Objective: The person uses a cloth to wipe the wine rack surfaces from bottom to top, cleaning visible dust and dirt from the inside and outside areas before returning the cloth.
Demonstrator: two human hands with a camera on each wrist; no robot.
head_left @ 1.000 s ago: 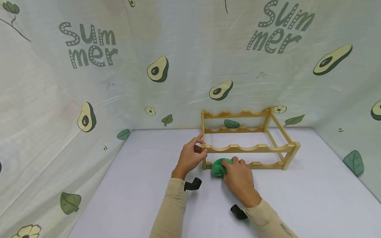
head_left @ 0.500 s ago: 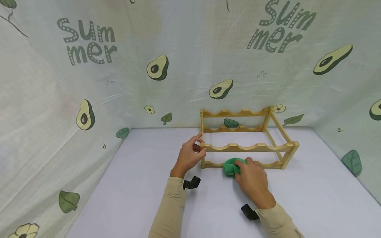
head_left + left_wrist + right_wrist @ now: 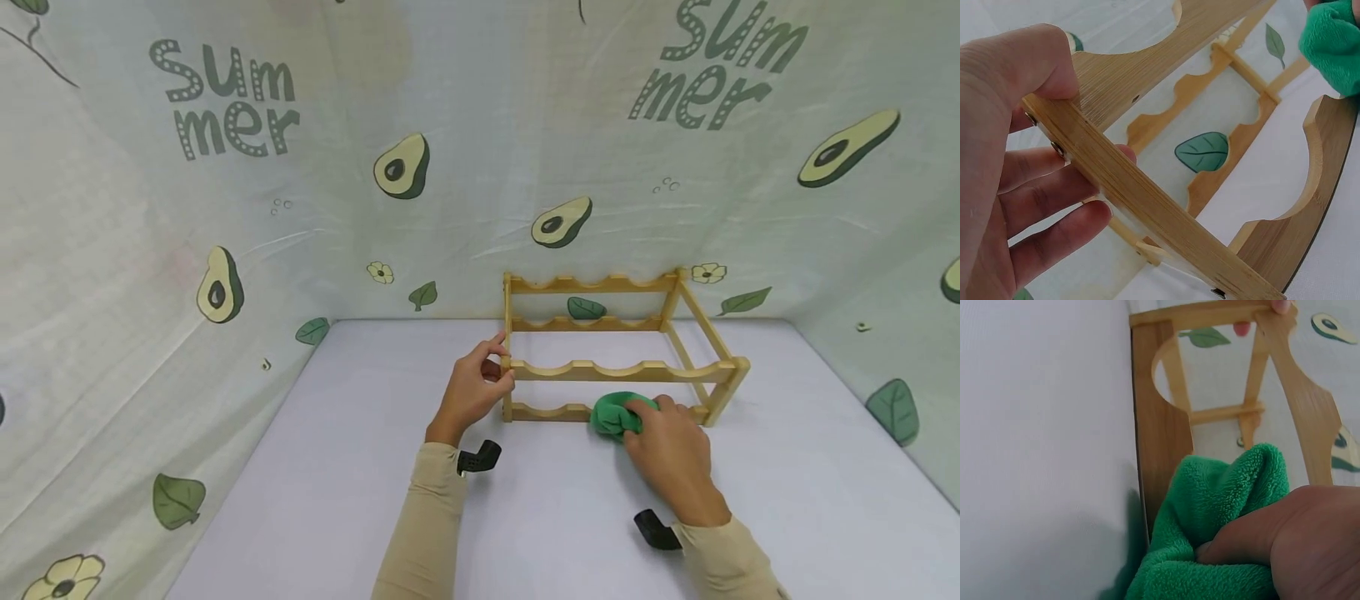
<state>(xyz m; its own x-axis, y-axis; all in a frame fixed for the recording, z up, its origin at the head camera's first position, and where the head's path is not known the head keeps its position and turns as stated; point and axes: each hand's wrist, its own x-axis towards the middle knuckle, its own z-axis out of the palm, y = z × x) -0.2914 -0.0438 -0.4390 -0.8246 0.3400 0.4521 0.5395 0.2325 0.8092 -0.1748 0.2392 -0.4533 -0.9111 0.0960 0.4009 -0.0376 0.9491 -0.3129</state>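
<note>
A wooden wine rack (image 3: 585,372) with scalloped rails stands on the white table near the back. My left hand (image 3: 471,387) grips its front left corner post, thumb at the front and fingers behind, as the left wrist view shows at the post (image 3: 1141,194). In my right hand (image 3: 672,454) is a bunched green cloth (image 3: 613,415), pressed against the lower front rail toward its right half. Close up in the right wrist view, the terry cloth (image 3: 1210,506) wraps over the lower rail (image 3: 1163,419), and the thumb sinks into its folds.
A pale curtain (image 3: 465,125) printed with avocados and leaves hangs behind and to the sides of the table (image 3: 337,500). The rack's back stands close to it. Black wrist cameras (image 3: 480,457) sit on both wrists.
My right hand has slid the green cloth rightward along the lower front rail, from near its left end toward the right. The left hand keeps its grip on the corner post.
</note>
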